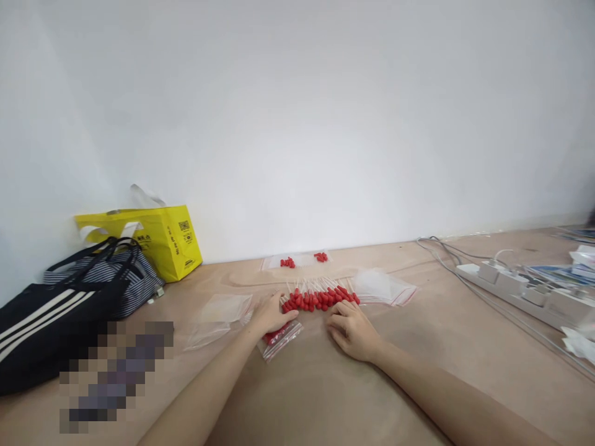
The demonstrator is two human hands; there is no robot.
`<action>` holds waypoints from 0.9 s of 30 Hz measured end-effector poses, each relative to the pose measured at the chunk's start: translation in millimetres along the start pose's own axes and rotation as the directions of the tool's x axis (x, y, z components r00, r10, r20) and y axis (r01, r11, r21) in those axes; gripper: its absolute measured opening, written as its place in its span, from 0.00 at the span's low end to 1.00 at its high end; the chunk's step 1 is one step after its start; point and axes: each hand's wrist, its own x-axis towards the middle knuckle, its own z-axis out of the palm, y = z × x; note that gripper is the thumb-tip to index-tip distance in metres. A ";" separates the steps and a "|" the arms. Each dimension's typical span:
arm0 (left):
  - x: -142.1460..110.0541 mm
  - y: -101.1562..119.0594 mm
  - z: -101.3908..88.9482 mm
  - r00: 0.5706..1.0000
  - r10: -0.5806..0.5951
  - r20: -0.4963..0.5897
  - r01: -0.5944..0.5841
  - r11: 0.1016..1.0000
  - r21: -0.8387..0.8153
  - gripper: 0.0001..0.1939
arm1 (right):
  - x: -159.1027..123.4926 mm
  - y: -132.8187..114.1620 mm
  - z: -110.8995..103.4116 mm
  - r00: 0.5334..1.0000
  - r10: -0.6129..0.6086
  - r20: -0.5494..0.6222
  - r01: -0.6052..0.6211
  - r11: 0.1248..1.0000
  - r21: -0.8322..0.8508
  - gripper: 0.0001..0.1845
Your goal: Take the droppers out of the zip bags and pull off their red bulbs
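A row of thin pale sticks with red rounded heads lies on the brown tabletop, heads toward me. At its left end my left hand rests, thumb stretched out beside the red heads and the other fingers partly hidden. Partly under that hand is a clear zip bag with something red inside. My right hand lies at the right end of the row, its fingers loosely bent against the nearest heads. I see nothing gripped in it.
Clear bags lie right of the row, and more bags lie left. Two small red groups sit on clear plastic near the wall. A yellow bag and black bag stand left; a power strip with cables lies right.
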 end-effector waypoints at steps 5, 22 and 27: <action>15.1 -16.5 -3.5 0.994 0.100 0.039 -0.097 0.992 -0.083 0.28 | 0.7 -0.3 0.2 1.000 -0.010 0.015 0.010 1.000 -0.001 0.06; -75.1 7.2 -3.2 0.958 0.266 0.110 -0.287 0.853 0.435 0.21 | 0.1 1.1 0.9 0.999 -0.019 0.041 0.019 1.000 -0.008 0.06; -68.1 25.8 -10.4 0.971 0.226 0.079 -0.239 0.940 0.245 0.13 | 0.2 -3.3 2.6 0.999 0.005 0.034 -0.005 1.000 0.006 0.05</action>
